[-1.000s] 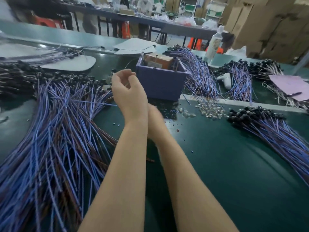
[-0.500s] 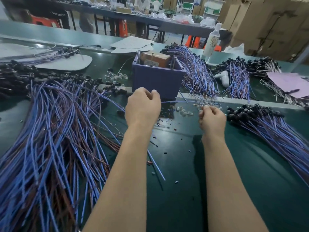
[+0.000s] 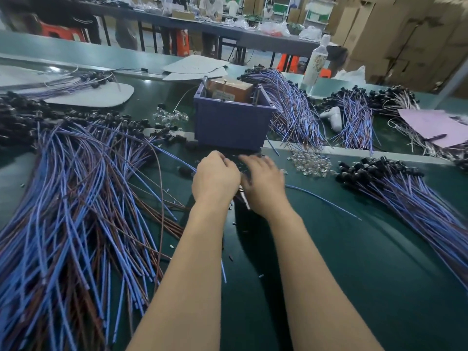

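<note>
- Workshop table, green-topped, with cardboard boxes stacked far behind it.
- One blue wire lies just in front of the purple bin. It trails off to the right from under the two hands.
- The left hand sits right in front of the bin, its grip curled closed round the wire's near stretch.
- The right hand is touching the left one. It is blurred, so I cannot tell whether its grip is together, apart or on anything.
- Half a second ago the hands were well apart, with the right one over at the clear pieces, right of the bin's front. Now it has come back to meet the left.
- That suggests a clear piece was fetched and is about to be fitted onto the wire's end, though none shows in the fingers.
- Left of the bin spreads the loose wire pile, blue and brown.
- Right of the bin, past the clear pieces, lies a capped bundle with black ends, probably finished work.
</note>
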{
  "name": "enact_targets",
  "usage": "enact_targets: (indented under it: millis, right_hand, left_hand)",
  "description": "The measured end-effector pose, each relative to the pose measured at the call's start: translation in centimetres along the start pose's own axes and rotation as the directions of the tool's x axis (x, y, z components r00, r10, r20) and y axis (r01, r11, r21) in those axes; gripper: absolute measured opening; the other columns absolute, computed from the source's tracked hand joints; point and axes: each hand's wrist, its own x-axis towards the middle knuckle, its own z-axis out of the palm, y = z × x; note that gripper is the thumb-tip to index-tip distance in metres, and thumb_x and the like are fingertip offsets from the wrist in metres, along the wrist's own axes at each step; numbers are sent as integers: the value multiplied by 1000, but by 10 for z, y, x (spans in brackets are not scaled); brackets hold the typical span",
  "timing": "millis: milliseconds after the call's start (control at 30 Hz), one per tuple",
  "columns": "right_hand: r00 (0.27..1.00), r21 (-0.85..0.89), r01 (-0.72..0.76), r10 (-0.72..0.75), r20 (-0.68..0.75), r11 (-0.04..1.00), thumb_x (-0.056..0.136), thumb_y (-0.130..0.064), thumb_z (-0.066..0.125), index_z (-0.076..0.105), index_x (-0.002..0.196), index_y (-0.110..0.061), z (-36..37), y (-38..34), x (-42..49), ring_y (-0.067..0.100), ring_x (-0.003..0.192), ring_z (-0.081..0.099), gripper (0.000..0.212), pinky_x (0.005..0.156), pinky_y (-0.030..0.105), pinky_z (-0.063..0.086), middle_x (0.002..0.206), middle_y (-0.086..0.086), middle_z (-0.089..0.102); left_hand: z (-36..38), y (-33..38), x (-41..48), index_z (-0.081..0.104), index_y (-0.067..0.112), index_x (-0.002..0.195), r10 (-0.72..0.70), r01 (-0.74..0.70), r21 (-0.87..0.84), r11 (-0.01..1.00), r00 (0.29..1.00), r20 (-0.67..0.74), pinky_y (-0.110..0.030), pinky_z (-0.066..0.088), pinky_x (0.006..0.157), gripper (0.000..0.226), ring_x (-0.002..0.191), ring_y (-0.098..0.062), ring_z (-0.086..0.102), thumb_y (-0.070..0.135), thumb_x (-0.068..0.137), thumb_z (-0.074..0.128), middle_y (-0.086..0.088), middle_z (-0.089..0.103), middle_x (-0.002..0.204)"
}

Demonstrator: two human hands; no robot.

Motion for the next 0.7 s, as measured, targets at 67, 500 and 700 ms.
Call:
enact_targets:
  millis: [67, 500, 700]
  right_hand:
    - [998, -19, -42, 43, 43, 999, 95, -26, 46, 52, 130, -24, 9, -1, -2, 26, 130, 35, 35, 109, 42, 24, 136, 3, 47]
    - [916, 508, -102, 280, -288, 856, 98, -12, 44, 52, 97, -9, -24, 27, -4, 28, 86, 62, 9, 80, 38, 47, 88, 8, 65]
    - [822, 660, -179, 479, -306, 729, 96, -12, 44, 49, 92, -12, -29, 44, -4, 33, 83, 65, 7, 83, 44, 50, 78, 4, 63]
  left_hand:
    - [2, 1, 0, 58, 16, 114, -13, 13, 15, 1000, 1000, -20, -37, 43, 94, 26, 111, -30, 54, 24, 96, 41, -7, 62, 118]
    - [15, -4, 1, 60, 15, 108, 20, -21, -10, 1000, 999, -42, -39, 45, 93, 24, 108, -31, 54, 27, 94, 45, -8, 61, 115]
    - [8, -5, 3, 55, 22, 89, 4, 4, 49, 999, 989, -149, -39, 41, 94, 14, 106, -33, 55, 32, 94, 46, -7, 67, 102]
